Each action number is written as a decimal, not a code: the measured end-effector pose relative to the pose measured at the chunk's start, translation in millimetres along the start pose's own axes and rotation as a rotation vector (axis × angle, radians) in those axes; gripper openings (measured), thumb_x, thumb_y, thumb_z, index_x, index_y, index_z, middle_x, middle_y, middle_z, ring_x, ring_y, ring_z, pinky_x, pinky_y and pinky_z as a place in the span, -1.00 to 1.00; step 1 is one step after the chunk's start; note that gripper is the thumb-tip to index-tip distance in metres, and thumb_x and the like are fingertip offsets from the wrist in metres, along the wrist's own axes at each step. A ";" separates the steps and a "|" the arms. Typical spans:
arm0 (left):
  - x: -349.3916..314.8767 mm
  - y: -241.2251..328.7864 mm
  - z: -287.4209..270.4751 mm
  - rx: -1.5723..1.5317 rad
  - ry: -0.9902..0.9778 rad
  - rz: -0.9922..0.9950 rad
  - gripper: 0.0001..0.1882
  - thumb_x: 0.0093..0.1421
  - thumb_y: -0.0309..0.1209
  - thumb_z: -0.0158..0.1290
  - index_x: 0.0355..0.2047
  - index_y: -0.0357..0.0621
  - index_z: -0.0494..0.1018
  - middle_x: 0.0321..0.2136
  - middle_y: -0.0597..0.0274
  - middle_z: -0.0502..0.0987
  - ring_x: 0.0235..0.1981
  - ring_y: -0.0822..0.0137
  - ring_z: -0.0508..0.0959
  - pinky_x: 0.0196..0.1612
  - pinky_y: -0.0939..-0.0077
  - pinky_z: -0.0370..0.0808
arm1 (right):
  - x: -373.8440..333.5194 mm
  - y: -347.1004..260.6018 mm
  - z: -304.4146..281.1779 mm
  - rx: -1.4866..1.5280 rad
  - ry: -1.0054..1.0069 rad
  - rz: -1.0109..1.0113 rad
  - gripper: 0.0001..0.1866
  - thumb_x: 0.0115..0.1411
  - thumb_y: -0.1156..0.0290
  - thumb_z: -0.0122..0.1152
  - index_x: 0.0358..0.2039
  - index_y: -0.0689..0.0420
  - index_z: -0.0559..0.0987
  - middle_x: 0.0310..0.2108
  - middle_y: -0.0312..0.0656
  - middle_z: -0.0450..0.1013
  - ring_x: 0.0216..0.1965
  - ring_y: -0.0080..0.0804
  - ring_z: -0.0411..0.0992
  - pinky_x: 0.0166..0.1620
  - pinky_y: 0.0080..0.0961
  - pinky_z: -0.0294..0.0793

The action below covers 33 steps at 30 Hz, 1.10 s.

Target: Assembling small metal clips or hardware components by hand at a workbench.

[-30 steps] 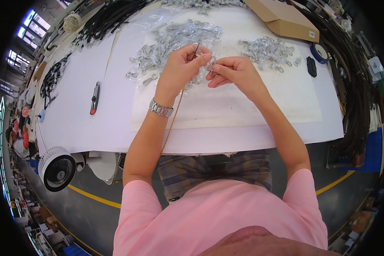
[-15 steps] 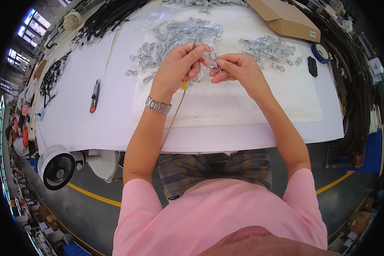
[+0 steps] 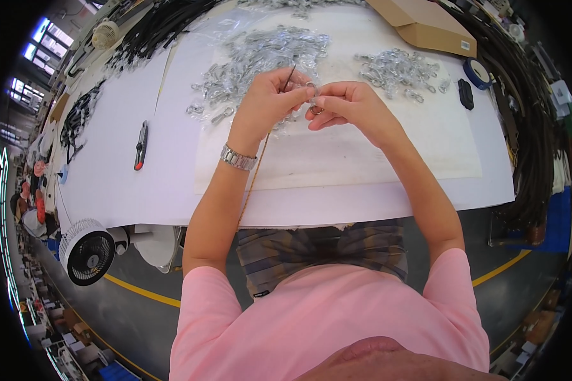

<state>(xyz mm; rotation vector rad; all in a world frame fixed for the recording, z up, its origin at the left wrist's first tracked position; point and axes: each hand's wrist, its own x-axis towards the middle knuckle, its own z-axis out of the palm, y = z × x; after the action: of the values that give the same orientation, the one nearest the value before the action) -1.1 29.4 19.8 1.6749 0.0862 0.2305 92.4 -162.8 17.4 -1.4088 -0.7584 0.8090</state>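
My left hand (image 3: pixel 264 105), a metal watch (image 3: pixel 238 157) at its wrist, is closed around a thin dark pointed tool (image 3: pixel 291 75) whose tip sticks up past the fingers. A yellow cord (image 3: pixel 251 187) runs down from below that hand; the tool's grip is hidden. Thumb and fingers of my right hand (image 3: pixel 353 105) pinch a small metal clasp with a ring (image 3: pixel 315 110), partly wrapped in clear plastic. The left fingertips meet the clasp's upper end. Just behind the hands lies a large heap of plastic-wrapped metal clasps (image 3: pixel 267 54).
A smaller clasp heap (image 3: pixel 397 71) lies to the right, near a cardboard box (image 3: pixel 426 32), blue tape roll (image 3: pixel 478 74) and small black object (image 3: pixel 465 94). On the left are a box cutter (image 3: pixel 141 146), black straps (image 3: pixel 152 32) and a fan (image 3: pixel 88 252) below the table edge.
My right hand has moved slightly left, bringing the clasp against my left fingertips. The tool's tip has tilted to the right. The yellow piece below my left hand is now mostly hidden.
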 end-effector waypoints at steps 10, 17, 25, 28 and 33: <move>-4.6 7.9 -3.9 -0.044 -0.066 0.026 -0.80 0.21 -0.40 0.31 -0.20 -0.20 0.62 -0.59 0.52 0.46 -0.67 0.71 0.21 -0.64 0.72 0.03 | 8.7 13.6 -19.3 0.553 -0.292 0.209 -0.71 0.47 0.27 0.11 -0.06 0.26 0.57 -0.28 -0.25 0.57 -0.60 -0.81 0.25 -0.38 -0.71 0.44; 1.4 1.4 -20.3 -0.085 -0.138 -0.051 -0.71 0.38 -0.30 0.12 -0.04 -0.27 0.58 -0.44 0.37 0.59 -0.59 0.66 0.27 -0.56 0.74 0.15 | 6.0 5.3 -14.3 0.263 -0.040 0.104 -0.68 0.39 0.28 0.25 -0.10 0.33 0.63 -0.38 -0.30 0.58 -0.62 -0.75 0.29 -0.42 -0.69 0.40; 2.8 2.1 -13.8 -0.081 -0.237 -0.020 -0.67 0.45 -0.32 -0.07 -0.01 -0.31 0.56 -0.42 0.33 0.60 -0.49 0.59 0.30 -0.45 0.66 0.26 | 5.7 5.2 -10.6 -0.069 0.099 -0.064 -0.75 0.34 0.31 0.25 -0.27 0.28 0.70 -0.50 -0.31 0.55 -0.60 -0.67 0.38 -0.46 -0.65 0.42; -4.7 11.7 -5.6 0.143 -0.288 -0.045 -0.69 0.45 -0.36 -0.07 -0.01 -0.29 0.56 -0.46 0.32 0.59 -0.52 0.58 0.28 -0.46 0.64 0.25 | 6.2 10.0 -8.7 -0.144 0.147 -0.073 -0.77 0.36 0.33 0.22 -0.24 0.26 0.69 -0.50 -0.32 0.54 -0.58 -0.66 0.39 -0.46 -0.67 0.41; 0.0 -6.9 14.1 0.075 -0.123 0.044 -0.72 0.42 -0.39 -0.06 -0.09 -0.30 0.58 -0.55 0.31 0.58 -0.60 0.55 0.30 -0.49 0.60 0.30 | 5.9 10.2 -1.1 -0.177 0.255 -0.149 -0.76 0.35 0.35 0.20 -0.29 0.29 0.68 -0.50 -0.30 0.57 -0.59 -0.65 0.42 -0.46 -0.65 0.43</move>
<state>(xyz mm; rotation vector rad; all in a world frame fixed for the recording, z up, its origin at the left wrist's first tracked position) 2.2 16.5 11.6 1.7634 -0.0343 0.1585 96.1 -158.4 7.0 -1.5577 -0.7403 0.4441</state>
